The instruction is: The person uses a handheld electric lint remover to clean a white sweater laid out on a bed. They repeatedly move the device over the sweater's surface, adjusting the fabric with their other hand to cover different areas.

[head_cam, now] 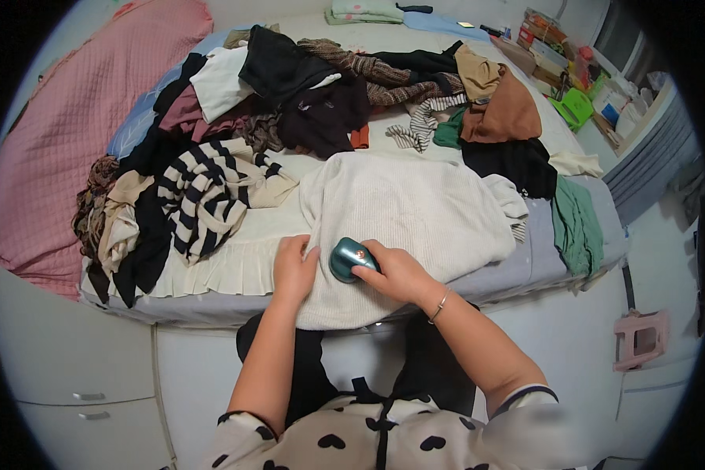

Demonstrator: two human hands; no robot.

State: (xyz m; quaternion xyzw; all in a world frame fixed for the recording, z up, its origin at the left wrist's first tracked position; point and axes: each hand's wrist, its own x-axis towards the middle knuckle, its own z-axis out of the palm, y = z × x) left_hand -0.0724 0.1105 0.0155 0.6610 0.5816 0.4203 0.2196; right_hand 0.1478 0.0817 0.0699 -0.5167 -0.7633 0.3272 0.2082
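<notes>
A cream-white ribbed knit garment [411, 205] lies spread over the front of the bed, its lower end hanging at the mattress edge before my knees. My right hand [396, 271] grips a glossy teal handheld device, likely a fabric shaver [348, 258], whose round head rests against the knit. At the garment's left edge, my left hand [294, 267] has the fabric between thumb and fingers; the fingertips are partly hidden. A navy-and-cream striped knit [202, 200] lies crumpled to the left, beside a cream ruffled cloth [235, 267].
Piled clothes, including a black garment [282, 64] and a brown one [505, 108], ring the bed's far side. Green cloth [578, 226] drapes over the right edge. A pink quilted cover [76, 158] stands left. A pink stool [640, 341] is at right, a cabinet [76, 346] at lower left.
</notes>
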